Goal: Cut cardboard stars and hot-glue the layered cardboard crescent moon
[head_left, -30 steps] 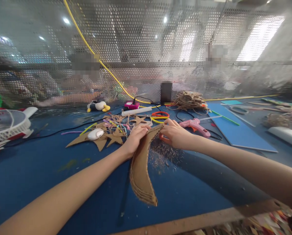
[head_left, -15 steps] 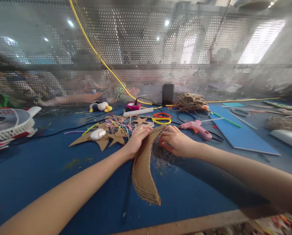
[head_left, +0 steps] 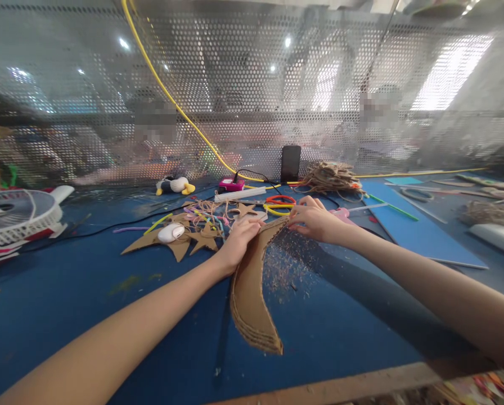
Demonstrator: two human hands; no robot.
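Note:
A crescent of layered corrugated cardboard (head_left: 248,292) stands up from the blue table, its broad end toward me and its narrow tip pointing away. My left hand (head_left: 240,239) is closed on the outer side of its upper part, the thumb hidden. At the tip, my right hand (head_left: 313,220) has its fingers curled and pinched against the inner edge. Small cardboard shreds (head_left: 289,273) lie scattered below my right hand. Behind that hand, a pink glue gun (head_left: 341,214) is mostly covered.
Left of my hands lie cardboard stars (head_left: 204,238) and a white computer mouse (head_left: 170,233). Scissors (head_left: 279,208), a phone (head_left: 291,163) and a twine bundle (head_left: 330,177) sit farther back. A blue board (head_left: 429,230) lies right, a white fan (head_left: 19,216) left.
My right hand has moved up and away from me to the crescent's tip, now covering much of the glue gun. More shreds show on the table. My left hand keeps its hold.

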